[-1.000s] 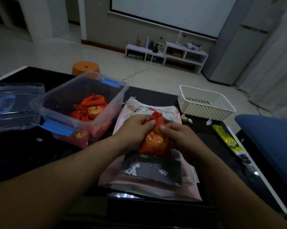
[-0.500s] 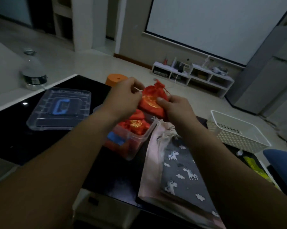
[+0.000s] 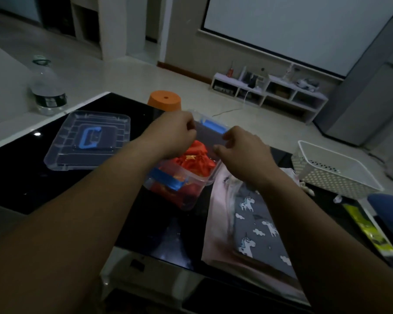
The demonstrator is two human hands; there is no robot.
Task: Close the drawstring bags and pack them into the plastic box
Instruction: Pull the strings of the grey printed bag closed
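The clear plastic box with blue latches stands mid-table and holds several red drawstring bags with gold print. My left hand hovers over the box's left side with its fingers curled round the neck of the topmost red bag, which sits down inside the box. Over the box's right rim, my right hand hangs with loosely curled fingers and holds nothing. A pink pouch and a grey unicorn-print pouch lie flat to the right of the box.
The box's clear lid with a blue handle lies to the left on the black table. A water bottle stands far left, an orange stool behind the box, a white basket and a yellow packet on the right.
Both hands lifted the red bag from the pouches, pulled its strings, and brought it down into the box. My right hand has let go of it.
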